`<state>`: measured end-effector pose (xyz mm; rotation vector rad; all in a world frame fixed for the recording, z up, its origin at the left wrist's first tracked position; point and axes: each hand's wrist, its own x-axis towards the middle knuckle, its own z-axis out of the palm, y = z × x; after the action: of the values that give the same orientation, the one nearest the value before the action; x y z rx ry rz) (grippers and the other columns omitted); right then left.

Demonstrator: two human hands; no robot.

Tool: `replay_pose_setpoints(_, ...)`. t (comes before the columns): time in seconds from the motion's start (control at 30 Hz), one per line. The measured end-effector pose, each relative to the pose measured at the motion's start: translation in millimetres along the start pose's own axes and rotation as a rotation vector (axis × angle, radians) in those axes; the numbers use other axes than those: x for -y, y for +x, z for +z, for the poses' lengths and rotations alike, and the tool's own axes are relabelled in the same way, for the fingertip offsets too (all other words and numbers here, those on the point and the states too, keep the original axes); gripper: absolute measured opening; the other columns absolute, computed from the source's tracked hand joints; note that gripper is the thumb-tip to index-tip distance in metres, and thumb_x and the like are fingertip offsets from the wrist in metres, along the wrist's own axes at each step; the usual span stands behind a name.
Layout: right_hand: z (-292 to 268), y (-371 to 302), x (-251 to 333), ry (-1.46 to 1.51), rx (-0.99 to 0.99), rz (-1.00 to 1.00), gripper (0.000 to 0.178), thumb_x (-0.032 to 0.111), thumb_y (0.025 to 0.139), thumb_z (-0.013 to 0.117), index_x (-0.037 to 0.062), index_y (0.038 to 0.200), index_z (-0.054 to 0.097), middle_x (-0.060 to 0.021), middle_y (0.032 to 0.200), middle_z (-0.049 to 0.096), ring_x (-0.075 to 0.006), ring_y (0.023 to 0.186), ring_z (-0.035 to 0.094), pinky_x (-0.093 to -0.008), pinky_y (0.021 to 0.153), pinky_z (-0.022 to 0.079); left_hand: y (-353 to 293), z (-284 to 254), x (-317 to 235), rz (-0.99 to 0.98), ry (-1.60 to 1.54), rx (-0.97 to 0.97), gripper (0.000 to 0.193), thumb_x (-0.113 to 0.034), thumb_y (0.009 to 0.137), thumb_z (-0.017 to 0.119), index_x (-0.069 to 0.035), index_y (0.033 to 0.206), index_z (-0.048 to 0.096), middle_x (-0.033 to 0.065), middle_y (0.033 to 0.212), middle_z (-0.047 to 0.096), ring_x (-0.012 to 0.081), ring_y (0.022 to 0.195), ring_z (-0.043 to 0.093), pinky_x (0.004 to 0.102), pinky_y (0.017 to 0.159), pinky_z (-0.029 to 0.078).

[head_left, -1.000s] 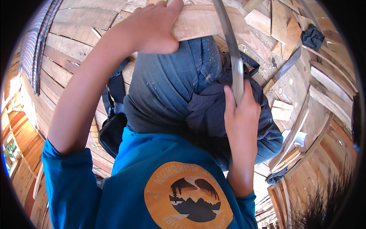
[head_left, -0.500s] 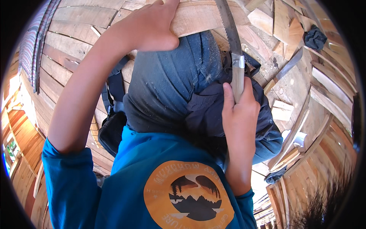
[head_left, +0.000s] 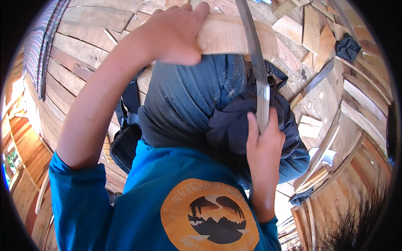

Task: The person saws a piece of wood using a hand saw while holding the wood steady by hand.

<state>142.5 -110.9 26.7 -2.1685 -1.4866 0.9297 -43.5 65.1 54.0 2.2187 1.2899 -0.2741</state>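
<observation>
A pale wooden board (head_left: pixel 224 34) lies crosswise just beyond my bent knee. My left hand (head_left: pixel 178 35) is closed on its left end, the thumb side toward me and the other fingers at the far edge. Across the board's right part runs the long, toothed blade of a handsaw (head_left: pixel 254 46). My right hand (head_left: pixel 266 142) is wrapped round the saw's wooden handle, over the dark cloth on my lap. Where the teeth meet the wood, I cannot make out a cut.
Loose wood offcuts (head_left: pixel 289 30) lie about at the far right. Another blade (head_left: pixel 320 75) rests on the plank floor (head_left: pixel 73 44) to the right. A black bag (head_left: pixel 127 146) sits by my left side. Curved planks (head_left: pixel 364 111) stand along the right.
My right hand has drawn the saw back toward me, so more of the blade is on my side of the board. The board and left hand appear slightly lower in the view.
</observation>
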Motion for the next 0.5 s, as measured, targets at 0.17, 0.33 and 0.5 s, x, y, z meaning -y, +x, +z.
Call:
replay_pose_setpoints(0.17,-8.6,-51.1,-16.6,0.011,-0.023,0.051,0.016,0.016,0.095,0.061,0.0022,0.097,0.053,-0.0226,0.065,0.057,-0.0461,0.064,0.061,-0.0443,0.051,0.045,13.6,26.7,21.8,-0.073,0.043,-0.043,0.068,-0.022,0.066,0.066,0.004,0.124,0.044,0.0287,0.111,0.059,0.042,0.112,0.058,0.0454,0.095,0.048)
replay_pose_setpoints(0.33,7.0,-3.7,-16.3,0.049,-0.091,-0.046,0.014,0.015,0.096,0.06,0.0023,0.098,0.052,-0.0245,0.067,0.057,-0.0469,0.067,0.06,-0.0461,0.051,0.045,13.2,8.8,12.1,-0.217,-0.152,0.089,0.072,-0.017,0.068,0.061,0.018,0.125,0.032,0.039,0.117,0.052,0.0457,0.116,0.054,0.0411,0.099,0.045)
replay_pose_setpoints(0.5,0.5,-2.8,-23.0,0.022,-0.079,-0.101,0.015,0.015,0.096,0.061,0.0027,0.101,0.053,-0.0248,0.068,0.059,-0.0451,0.066,0.062,-0.0465,0.051,0.045,13.2,2.2,6.7,-0.193,-0.146,0.156,0.08,-0.019,0.07,0.061,0.019,0.131,0.026,0.039,0.123,0.049,0.0454,0.12,0.051,0.0422,0.102,0.043)
